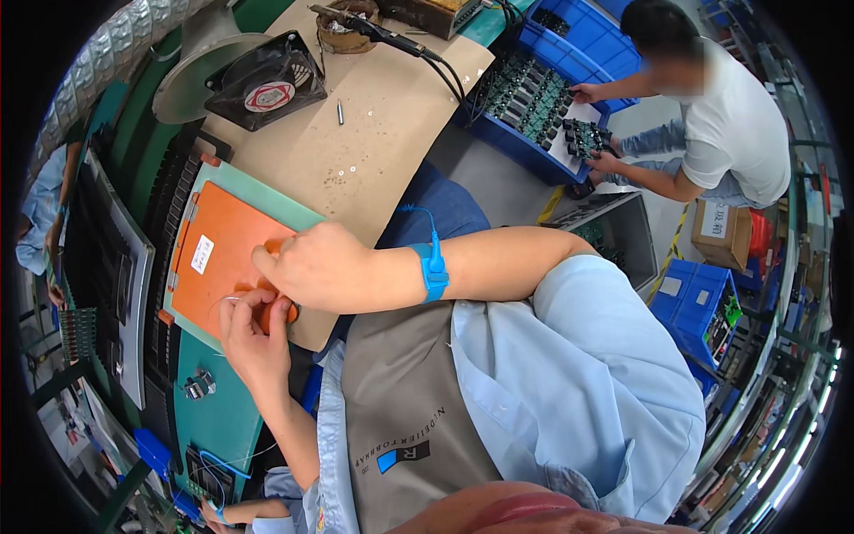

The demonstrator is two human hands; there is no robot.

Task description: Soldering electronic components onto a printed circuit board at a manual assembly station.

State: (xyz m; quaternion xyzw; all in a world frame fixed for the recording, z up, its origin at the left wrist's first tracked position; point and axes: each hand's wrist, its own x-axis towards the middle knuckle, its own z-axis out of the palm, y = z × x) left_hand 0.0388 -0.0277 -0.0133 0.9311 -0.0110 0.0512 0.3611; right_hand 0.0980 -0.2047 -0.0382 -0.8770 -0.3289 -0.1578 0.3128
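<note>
An orange plate [213,254] with a white label lies on a pale green board [271,198]. My right hand [311,267], a blue wrist strap [433,271] at its wrist, reaches across from the right. Its fingers are curled down at the plate's near edge, and what they grip is hidden. Just below, my left hand [253,343] is closed, thumb toward fingertips, beside a rounded orange part [292,313] at the plate's edge. A thin curved wire [222,301] shows at its fingertips, seemingly held there.
Beyond the plate are a black fan [267,84], a soldering iron [374,34] and brown paper [374,116] with crumbs. A keyboard [169,200] and monitor [107,276] stand left. At right, a co-worker [729,125] handles circuit boards over a blue crate [507,133].
</note>
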